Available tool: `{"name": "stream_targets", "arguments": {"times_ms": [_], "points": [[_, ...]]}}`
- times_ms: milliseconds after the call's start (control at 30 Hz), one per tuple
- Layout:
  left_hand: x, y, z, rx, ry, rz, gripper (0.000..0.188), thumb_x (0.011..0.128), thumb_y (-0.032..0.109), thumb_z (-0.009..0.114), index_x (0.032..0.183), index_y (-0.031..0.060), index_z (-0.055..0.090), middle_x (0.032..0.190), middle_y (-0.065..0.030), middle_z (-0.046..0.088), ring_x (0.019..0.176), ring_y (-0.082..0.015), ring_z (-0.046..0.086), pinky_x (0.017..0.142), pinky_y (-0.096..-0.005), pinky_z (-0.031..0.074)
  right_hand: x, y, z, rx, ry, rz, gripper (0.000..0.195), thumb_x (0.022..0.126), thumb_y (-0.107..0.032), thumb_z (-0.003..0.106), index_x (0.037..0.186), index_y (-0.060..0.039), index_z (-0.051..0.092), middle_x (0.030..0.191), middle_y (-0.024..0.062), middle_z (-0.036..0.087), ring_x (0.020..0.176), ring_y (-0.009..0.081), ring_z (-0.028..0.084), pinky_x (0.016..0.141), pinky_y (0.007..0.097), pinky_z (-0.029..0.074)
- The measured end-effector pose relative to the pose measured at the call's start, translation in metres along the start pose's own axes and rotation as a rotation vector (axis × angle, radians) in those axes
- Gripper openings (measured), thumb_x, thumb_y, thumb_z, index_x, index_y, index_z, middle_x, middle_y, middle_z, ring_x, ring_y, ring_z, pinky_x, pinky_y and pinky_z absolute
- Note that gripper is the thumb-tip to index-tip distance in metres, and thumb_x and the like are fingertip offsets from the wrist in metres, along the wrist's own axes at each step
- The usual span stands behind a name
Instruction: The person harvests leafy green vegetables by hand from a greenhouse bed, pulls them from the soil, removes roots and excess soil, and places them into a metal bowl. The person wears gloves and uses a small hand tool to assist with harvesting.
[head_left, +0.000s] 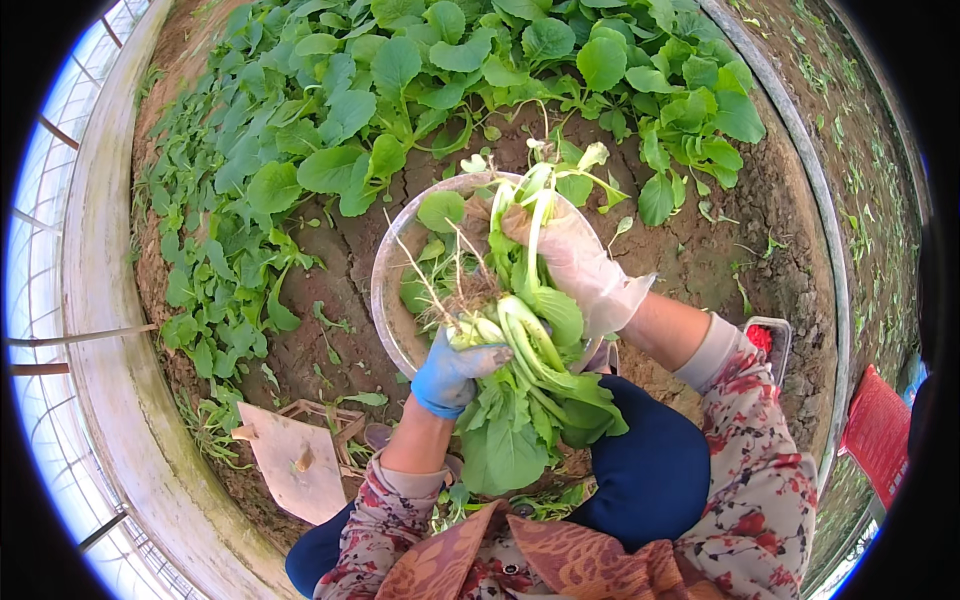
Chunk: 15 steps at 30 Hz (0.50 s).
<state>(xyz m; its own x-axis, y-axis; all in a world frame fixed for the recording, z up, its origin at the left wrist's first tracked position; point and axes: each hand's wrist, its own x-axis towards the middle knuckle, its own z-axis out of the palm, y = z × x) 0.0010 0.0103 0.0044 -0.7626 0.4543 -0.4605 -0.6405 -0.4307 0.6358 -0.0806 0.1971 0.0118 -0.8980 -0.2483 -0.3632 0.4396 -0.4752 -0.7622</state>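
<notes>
My left hand (457, 371), in a blue glove, grips a bunch of leafy green vegetables (525, 337) by the pale stem bases. Their thin roots point up and their broad leaves hang down towards my lap. My right hand (574, 251), in a whitish translucent glove, is closed around more stems at the upper right of the bunch, with its fingertips partly hidden by stems and leaves. Beneath both hands a round basin (386, 274) rests on the soil, with some green leaves inside.
Dense leafy plants (337, 112) grow ahead and to the left. At lower left is a wooden board (292, 457) beside a small wooden frame. A small container (780, 345) with red contents and a red bag (877, 435) lie at right. A pale hose or pipe (814, 187) curves along the bed.
</notes>
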Motion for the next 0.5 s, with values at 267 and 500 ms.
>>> {"name": "stream_targets", "arguments": {"times_ms": [267,500], "points": [[-0.001,0.005,-0.005,0.068,0.06,-0.007,0.059,0.067,0.004,0.077,0.123,-0.0016,0.058,0.111,-0.0124,0.068,0.1,-0.0236,0.066,0.091,-0.0368,0.052,0.023,-0.024,-0.019,-0.745,-0.501,-0.268,0.053,0.076,-0.013,0.077,0.122,-0.0036,0.052,0.106,0.0065,0.066,0.095,0.0146,0.06,0.088,0.0293,0.048],[-0.002,0.004,-0.011,0.027,-0.066,-0.145,0.069,0.063,0.003,0.078,0.128,-0.0001,0.054,0.111,-0.0096,0.067,0.099,-0.0207,0.065,0.09,-0.0348,0.052,0.017,-0.032,-0.014,0.253,-0.54,0.105,0.071,0.083,-0.015,0.071,0.144,-0.0016,0.037,0.114,0.0153,0.061,0.106,0.0261,0.063,0.097,0.0397,0.051]]}}
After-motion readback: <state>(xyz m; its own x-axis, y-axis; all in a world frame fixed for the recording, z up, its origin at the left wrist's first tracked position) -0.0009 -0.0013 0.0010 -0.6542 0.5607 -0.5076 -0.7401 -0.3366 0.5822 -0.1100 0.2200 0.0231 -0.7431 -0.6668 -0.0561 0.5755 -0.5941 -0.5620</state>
